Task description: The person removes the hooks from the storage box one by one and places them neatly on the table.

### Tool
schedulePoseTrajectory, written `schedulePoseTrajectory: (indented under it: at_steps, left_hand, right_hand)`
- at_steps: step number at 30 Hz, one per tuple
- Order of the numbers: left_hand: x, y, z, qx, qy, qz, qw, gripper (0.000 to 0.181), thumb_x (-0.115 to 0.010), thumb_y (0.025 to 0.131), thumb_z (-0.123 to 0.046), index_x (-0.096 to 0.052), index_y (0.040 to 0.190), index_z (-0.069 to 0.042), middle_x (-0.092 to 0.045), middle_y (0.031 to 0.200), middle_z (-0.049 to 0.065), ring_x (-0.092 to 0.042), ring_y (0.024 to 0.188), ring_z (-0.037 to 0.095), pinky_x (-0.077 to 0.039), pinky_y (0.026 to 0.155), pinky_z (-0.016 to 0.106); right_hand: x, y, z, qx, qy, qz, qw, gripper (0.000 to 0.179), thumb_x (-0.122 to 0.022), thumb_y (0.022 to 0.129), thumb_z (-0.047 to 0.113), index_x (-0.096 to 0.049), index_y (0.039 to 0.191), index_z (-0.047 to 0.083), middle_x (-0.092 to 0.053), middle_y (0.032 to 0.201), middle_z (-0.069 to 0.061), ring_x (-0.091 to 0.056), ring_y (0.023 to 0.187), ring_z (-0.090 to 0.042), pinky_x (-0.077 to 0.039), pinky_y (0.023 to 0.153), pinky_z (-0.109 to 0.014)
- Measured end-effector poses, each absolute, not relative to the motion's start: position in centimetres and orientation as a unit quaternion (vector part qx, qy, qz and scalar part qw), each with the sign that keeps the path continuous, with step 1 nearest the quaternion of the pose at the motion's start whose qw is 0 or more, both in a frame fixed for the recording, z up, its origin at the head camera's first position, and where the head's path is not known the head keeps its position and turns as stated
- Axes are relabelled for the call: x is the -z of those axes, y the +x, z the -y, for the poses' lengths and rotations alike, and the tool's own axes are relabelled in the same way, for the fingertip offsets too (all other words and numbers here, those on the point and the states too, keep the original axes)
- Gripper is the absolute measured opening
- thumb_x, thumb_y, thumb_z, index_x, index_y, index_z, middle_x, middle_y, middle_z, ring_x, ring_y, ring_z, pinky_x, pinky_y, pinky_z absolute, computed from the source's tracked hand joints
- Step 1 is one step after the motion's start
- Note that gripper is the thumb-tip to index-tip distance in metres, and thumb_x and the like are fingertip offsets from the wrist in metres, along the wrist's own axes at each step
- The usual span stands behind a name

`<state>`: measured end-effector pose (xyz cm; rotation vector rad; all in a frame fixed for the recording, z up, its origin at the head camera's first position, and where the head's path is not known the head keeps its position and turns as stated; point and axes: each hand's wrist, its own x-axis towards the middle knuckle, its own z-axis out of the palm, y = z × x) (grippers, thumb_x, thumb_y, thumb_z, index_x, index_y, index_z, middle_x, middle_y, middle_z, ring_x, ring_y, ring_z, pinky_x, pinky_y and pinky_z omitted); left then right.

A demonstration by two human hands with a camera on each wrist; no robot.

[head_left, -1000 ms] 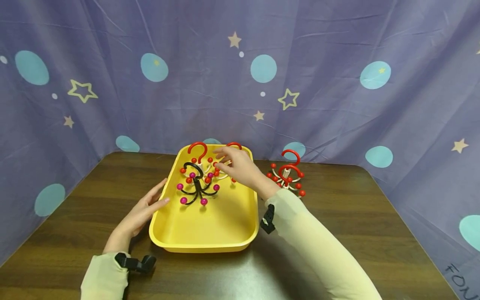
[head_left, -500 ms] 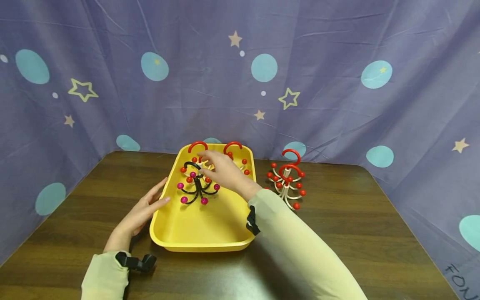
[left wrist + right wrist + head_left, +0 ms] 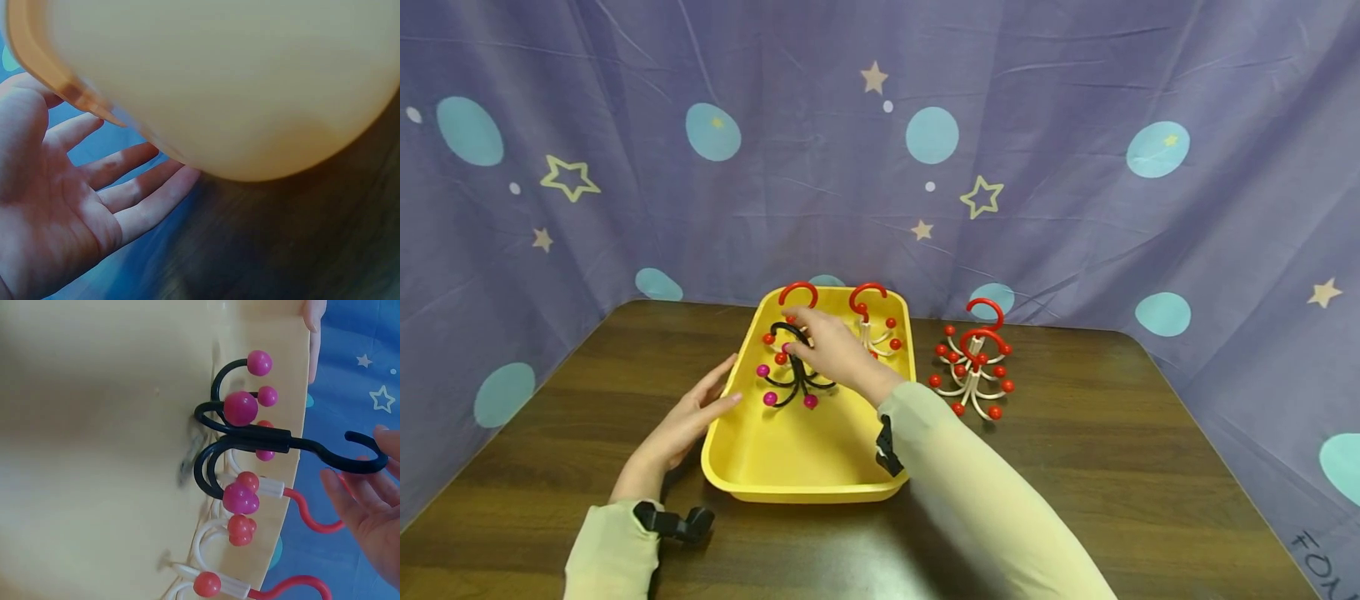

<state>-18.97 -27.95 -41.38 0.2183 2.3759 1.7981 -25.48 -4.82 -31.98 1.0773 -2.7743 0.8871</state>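
A black multi-arm hook hanger (image 3: 797, 371) with magenta ball tips stands upright in the yellow tray (image 3: 805, 467). My right hand (image 3: 841, 348) is at its curved top hook; in the right wrist view the thumb and fingers (image 3: 349, 499) spread around the hook (image 3: 365, 465) without a plain grip. Behind it in the tray are two white hangers with red hooks and balls, the right one (image 3: 866, 333) partly covered by my hand. My left hand (image 3: 681, 427) rests against the tray's left side, its fingers (image 3: 153, 209) straight along the outer wall and the thumb near the rim.
Two more white hangers (image 3: 974, 385) with red hooks and balls stand close together on the wooden table (image 3: 1097, 467), right of the tray. A purple curtain (image 3: 820, 208) with stars and blue ovals hangs behind and along the table's sides.
My right hand has moved left and down from the right-hand red-hooked hanger to the black hanger's top. My left hand and the tray have stayed in place.
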Motion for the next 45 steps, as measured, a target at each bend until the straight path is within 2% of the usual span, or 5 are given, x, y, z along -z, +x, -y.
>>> schedulePoseTrajectory:
  at_steps: [5, 9, 15, 30, 45]
  left_hand:
    - [41.5, -19.0, 28.0, -0.597, 0.073, -0.795, 0.075, 0.069, -0.049, 0.094, -0.03, -0.007, 0.148, -0.022, -0.023, 0.145, 0.026, -0.043, 0.119, 0.032, -0.046, 0.086, 0.034]
    - [41.6, -18.8, 27.9, -0.596, 0.072, -0.796, 0.076, 0.069, -0.049, 0.094, -0.031, -0.007, 0.148, -0.021, -0.023, 0.144, 0.027, -0.047, 0.115, 0.025, -0.046, 0.085, 0.033]
    - [42.2, -18.2, 27.7, -0.594, 0.063, -0.798, 0.085, 0.068, -0.048, 0.094, -0.031, -0.006, 0.148, -0.02, -0.023, 0.144, 0.027, -0.044, 0.118, 0.033, -0.046, 0.087, 0.036]
    - [41.6, -18.8, 27.6, -0.597, 0.06, -0.796, 0.078, 0.066, -0.046, 0.095, -0.028, -0.007, 0.148, -0.021, -0.019, 0.147, 0.025, -0.035, 0.124, 0.041, -0.045, 0.089, 0.04]
    - [41.3, -19.0, 27.9, -0.597, 0.07, -0.796, 0.071, 0.067, -0.049, 0.094, -0.031, -0.009, 0.148, -0.023, -0.024, 0.145, 0.024, -0.044, 0.118, 0.029, -0.045, 0.084, 0.028]
  right_hand:
    - [32.2, -25.5, 5.3, -0.27, 0.354, 0.895, 0.025, 0.047, -0.056, 0.091, 0.025, -0.043, 0.134, 0.014, -0.054, 0.127, -0.002, -0.054, 0.111, -0.015, -0.043, 0.092, -0.027]
    - [32.7, -25.3, 5.5, -0.278, 0.356, 0.892, 0.031, 0.041, -0.054, 0.092, 0.022, -0.047, 0.131, 0.015, -0.06, 0.119, -0.001, -0.059, 0.101, -0.012, -0.046, 0.085, -0.023]
    - [33.6, -25.1, 5.5, -0.303, 0.351, 0.886, 0.009, 0.038, -0.049, 0.094, 0.02, -0.047, 0.131, 0.016, -0.066, 0.104, 0.0, -0.061, 0.083, -0.007, -0.047, 0.071, -0.016]
    - [33.1, -25.9, 4.6, -0.33, 0.356, 0.874, 0.03, 0.034, -0.048, 0.094, 0.017, -0.051, 0.128, 0.015, -0.066, 0.101, -0.002, -0.054, 0.069, -0.007, -0.041, 0.059, -0.018]
    - [31.1, -25.6, 2.5, -0.387, 0.357, 0.85, 0.031, 0.032, -0.049, 0.094, 0.014, -0.053, 0.125, 0.016, -0.068, 0.098, -0.003, -0.064, 0.087, -0.008, -0.041, 0.055, -0.018]
